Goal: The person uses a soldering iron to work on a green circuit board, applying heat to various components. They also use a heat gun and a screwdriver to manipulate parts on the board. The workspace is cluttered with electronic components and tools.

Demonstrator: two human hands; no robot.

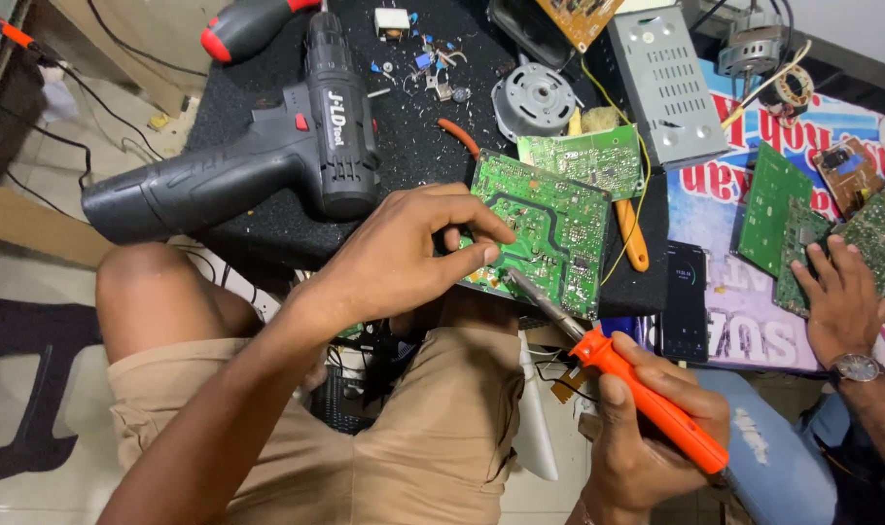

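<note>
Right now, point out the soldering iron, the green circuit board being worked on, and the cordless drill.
soldering iron [656,403], head view, on its orange handle.
green circuit board [549,228], head view, on the middle of its solder side.
cordless drill [331,126], head view, on its black motor body.

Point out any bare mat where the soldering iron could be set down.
Barest patch: black mat between the cordless drill, the motor and the green board held by the left hand. Top centre is littered with small parts. Right side is crowded: metal case, phone, more boards.
</note>
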